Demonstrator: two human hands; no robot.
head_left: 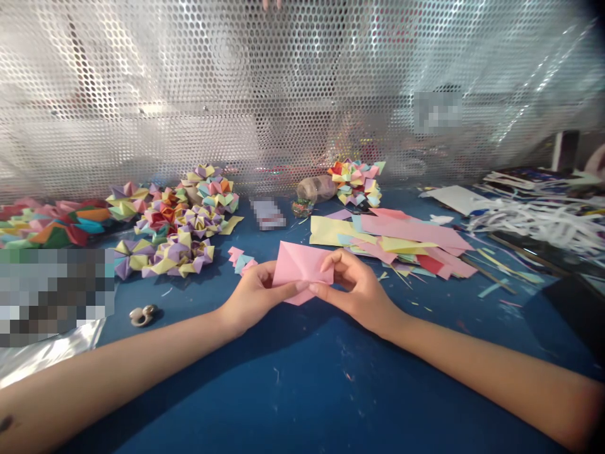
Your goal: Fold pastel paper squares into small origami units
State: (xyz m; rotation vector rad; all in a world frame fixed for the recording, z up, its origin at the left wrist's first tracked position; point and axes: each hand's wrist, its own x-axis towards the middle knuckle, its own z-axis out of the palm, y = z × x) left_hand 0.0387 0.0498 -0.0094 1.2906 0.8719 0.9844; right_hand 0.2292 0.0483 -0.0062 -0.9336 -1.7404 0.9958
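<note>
Between my two hands is a pink sheet of origami paper (299, 261), with crease lines running across it, held above the blue table. My left hand (255, 293) pinches its left and lower edge, thumb on the near face. On the other side, my right hand (362, 289) grips the right and lower edge, its thumb tip close to the left one. Both thumbs press at the lower middle of the paper; some fingers are hidden behind it. Small folded pink and blue paper pieces (242, 261) lie just beyond my left hand.
Folded paper balls (184, 217) cluster at the back left, and another ball (357, 183) stands at the back. Loose coloured paper strips (401, 236) lie beyond my right hand. White shredded paper (543, 221) is piled far right. A small ring-like object (142, 315) rests left.
</note>
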